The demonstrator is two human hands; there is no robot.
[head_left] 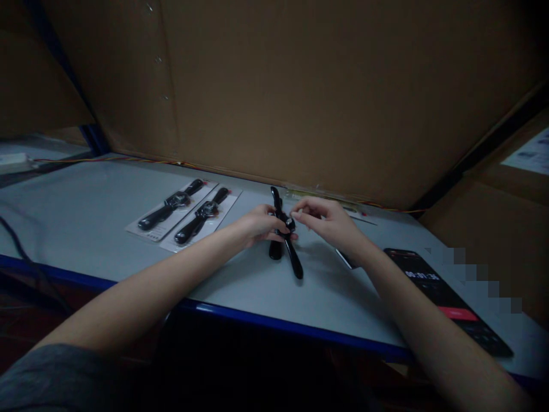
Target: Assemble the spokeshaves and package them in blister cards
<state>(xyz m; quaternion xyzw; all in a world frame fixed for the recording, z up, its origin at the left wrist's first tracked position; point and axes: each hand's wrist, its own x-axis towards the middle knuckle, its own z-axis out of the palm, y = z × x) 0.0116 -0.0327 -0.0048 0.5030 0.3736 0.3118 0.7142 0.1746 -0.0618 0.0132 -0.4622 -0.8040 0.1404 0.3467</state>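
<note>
Around the black tool [294,257] as my dial's centre, the table's blue edge [257,320] runs nearest me, at six o'clock, and a phone [437,290] lies at four. Another black handle [275,250] shows close by at seven. My left hand [259,226], at nine, grasps the tool, which slants from eleven to five. My right hand [321,216], at three, bunches its fingertips by the tool's middle; I cannot tell whether they pinch anything. Two packaged tools [175,200] lie between nine and ten, and a cardboard wall [300,103] rises at twelve.
</note>
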